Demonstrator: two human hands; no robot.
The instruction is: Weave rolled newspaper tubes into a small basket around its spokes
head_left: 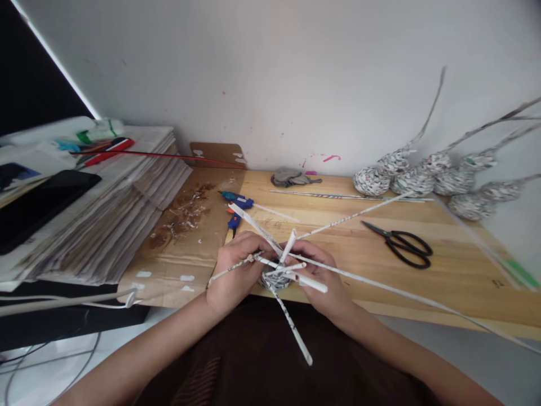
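Between my hands, at the table's front edge, is a small round weaving of rolled newspaper tubes point(276, 280). Several white paper tubes stick out of it in all directions; a long paper tube point(380, 287) runs off to the right. My left hand point(239, 269) is closed round its left side, fingers curled behind the tubes. From the right, my right hand point(323, 273) grips it, with the fingertips near the middle where the tubes cross. The far side of the weaving and some fingertips are hidden.
Black-handled scissors point(401, 242) lie to the right. A blue glue gun point(240, 210) rests behind my left hand. Several woven paper gourd shapes point(414, 180) stand against the wall at the back right. A tall newspaper stack point(127, 208) with a phone point(51, 203) on top is at left, beside cardboard point(203, 225).
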